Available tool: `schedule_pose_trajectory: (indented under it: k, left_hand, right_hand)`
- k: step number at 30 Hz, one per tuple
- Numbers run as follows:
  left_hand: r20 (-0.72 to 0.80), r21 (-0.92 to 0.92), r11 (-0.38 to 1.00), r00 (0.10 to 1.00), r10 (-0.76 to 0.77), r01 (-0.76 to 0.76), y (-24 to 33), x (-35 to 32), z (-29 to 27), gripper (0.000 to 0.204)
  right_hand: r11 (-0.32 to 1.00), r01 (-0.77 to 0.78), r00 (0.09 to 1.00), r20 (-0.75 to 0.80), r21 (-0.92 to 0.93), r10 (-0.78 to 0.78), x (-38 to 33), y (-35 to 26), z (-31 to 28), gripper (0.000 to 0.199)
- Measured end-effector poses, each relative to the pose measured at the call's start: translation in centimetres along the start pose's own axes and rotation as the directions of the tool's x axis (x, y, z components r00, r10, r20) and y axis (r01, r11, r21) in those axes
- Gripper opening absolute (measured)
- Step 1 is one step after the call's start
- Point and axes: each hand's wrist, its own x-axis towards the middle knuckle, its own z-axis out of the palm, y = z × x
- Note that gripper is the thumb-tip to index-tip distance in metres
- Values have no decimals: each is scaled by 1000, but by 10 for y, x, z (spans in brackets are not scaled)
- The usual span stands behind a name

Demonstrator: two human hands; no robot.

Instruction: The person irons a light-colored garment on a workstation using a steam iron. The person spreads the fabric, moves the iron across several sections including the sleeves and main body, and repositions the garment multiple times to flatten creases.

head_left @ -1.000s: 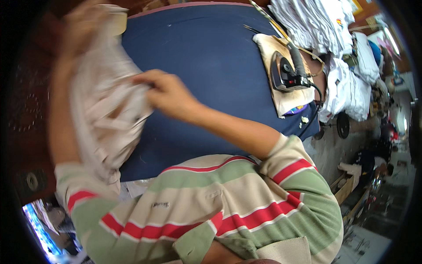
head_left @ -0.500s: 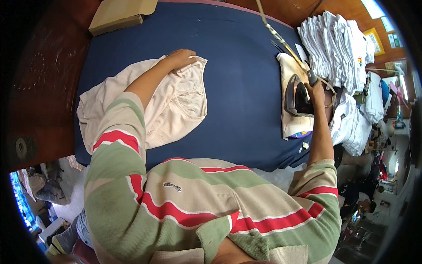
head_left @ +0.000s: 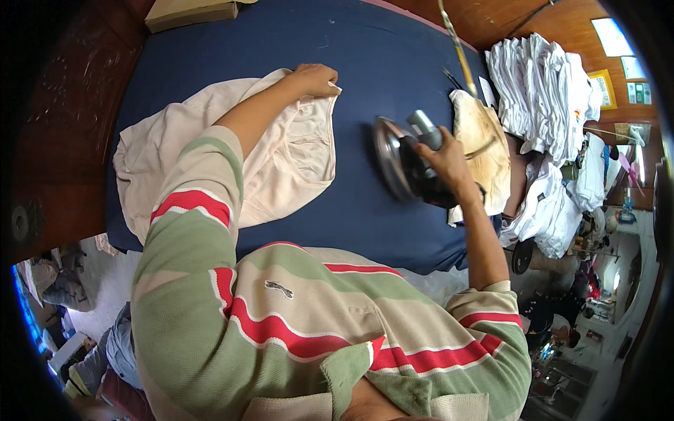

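A pale pink garment (head_left: 210, 133) lies spread over the left half of a dark blue covered table (head_left: 281, 42). At its far right corner, my left hand (head_left: 316, 79) pinches the edge of the cloth between closed fingers. My right hand (head_left: 447, 165) grips the handle of a clothes iron (head_left: 400, 160), its fingers wrapped round. The iron is tilted, with its metal soleplate turned toward the garment, over the bare blue cloth between the garment and a scorched beige folded cloth (head_left: 491, 126). Whether the iron touches the table I cannot tell.
A tall stack of folded white clothes (head_left: 540, 91) stands at the right, with more white clothes (head_left: 544, 203) below it. A cord (head_left: 456, 49) hangs down toward the scorched cloth. At the far left lies a cardboard box (head_left: 189, 14). Wooden panelling (head_left: 63, 126) borders the table's left side.
My right hand has lifted the iron off the scorched cloth and carried it left. My left hand, still on the garment's corner, has shifted slightly right and away.
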Motion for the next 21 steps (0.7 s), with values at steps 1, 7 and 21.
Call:
schedule_pose_trajectory:
  k: [1,7,21]
  left_hand:
    - [-28,1,1000,999,20,-20,0,1,5,38]
    - [-140,-21,999,989,43,-46,-8,3,20,37]
    - [-91,-208,977,996,19,-37,-34,9,7,27]
  right_hand:
    - [999,22,1000,-1,26,-22,-3,-9,12,62]
    - [974,206,951,253,-89,-178,-11,-77,50,45]
    - [990,91,995,-28,-109,-95,54,-106,72,47]
